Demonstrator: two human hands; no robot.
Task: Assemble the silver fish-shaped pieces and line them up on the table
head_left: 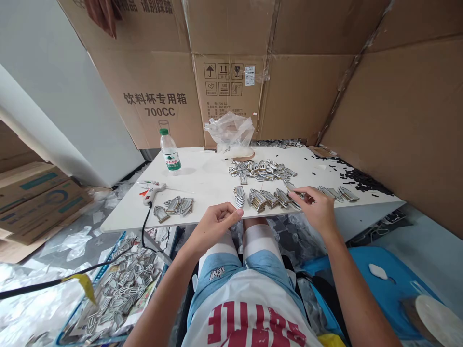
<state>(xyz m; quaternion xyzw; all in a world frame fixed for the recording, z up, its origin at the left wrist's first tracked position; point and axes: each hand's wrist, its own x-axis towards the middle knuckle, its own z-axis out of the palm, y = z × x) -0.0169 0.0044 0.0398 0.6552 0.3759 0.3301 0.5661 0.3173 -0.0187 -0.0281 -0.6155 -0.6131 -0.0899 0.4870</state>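
My left hand (221,222) is at the table's front edge, its fingers curled and thumb stretched toward a short stack of small silver, boat-shaped metal pieces (238,195). Whatever it may hold is hidden by the fingers. Farther right, my right hand (315,206) has its thumb and forefinger closed at a small metal piece (289,184). Between the hands, more of these pieces stand in overlapping rows (258,200). Behind them lies a loose heap of similar pieces (262,168), and a few lie right of my right hand (347,193).
On the white table (206,180) are a green-capped water bottle (170,152), a hot glue gun (152,193), another metal pile (175,206), a plastic bag (233,132) and scattered black bits (358,178). Cardboard walls (311,96) enclose the back. Below left sits a crate (99,274) of metal pieces.
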